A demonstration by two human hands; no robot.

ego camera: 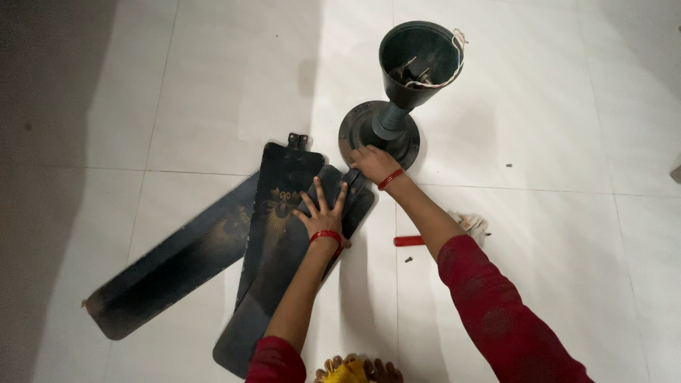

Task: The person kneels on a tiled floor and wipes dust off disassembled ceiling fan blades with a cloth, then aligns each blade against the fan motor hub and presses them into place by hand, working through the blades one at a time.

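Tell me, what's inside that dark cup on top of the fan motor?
Inside the cup lie loose wires and small metal parts; a pale wire loops over its rim. Its bottom is too dark to see.

Black fan blades (213, 262), gold floral motif; dark fan motor (379, 131); white tile floor (553, 142).

The fan blades (213, 262) appeared as dark, matt sheet metal with worn gilt ornament and dusty, scuffed edges; the fan motor housing (379, 131) and its canopy cup (418, 60) showed a dull, dark painted metal finish; the floor tiles (539, 120) were smooth, pale and faintly glossy; the sleeves (496, 312) were soft maroon cloth.
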